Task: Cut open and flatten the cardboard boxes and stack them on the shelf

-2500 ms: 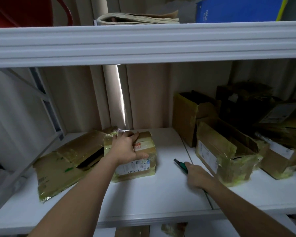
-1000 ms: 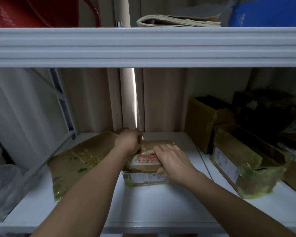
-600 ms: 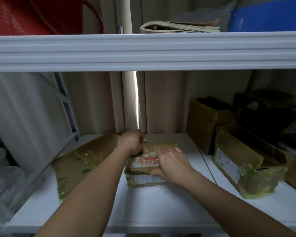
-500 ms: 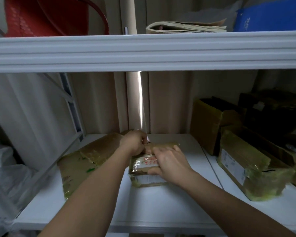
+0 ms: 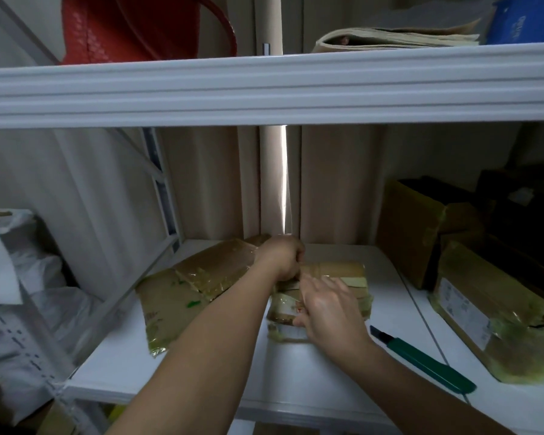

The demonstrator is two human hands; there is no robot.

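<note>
A small taped cardboard box with a label stands in the middle of the white shelf. My left hand grips its far top edge in a fist. My right hand lies over the top, thumb down the front face, holding the box. A green utility knife lies on the shelf just right of my right forearm, touched by neither hand. A flattened, tape-covered cardboard piece lies to the left of the box.
Taped boxes and an open box crowd the right end of the shelf. The upper shelf hangs low, carrying a red bag, papers and a blue box. White bags lie left.
My right hand has put the knife down on the shelf and moved onto the small box. My left hand shifted to the box's far top edge. The view has drifted left.
</note>
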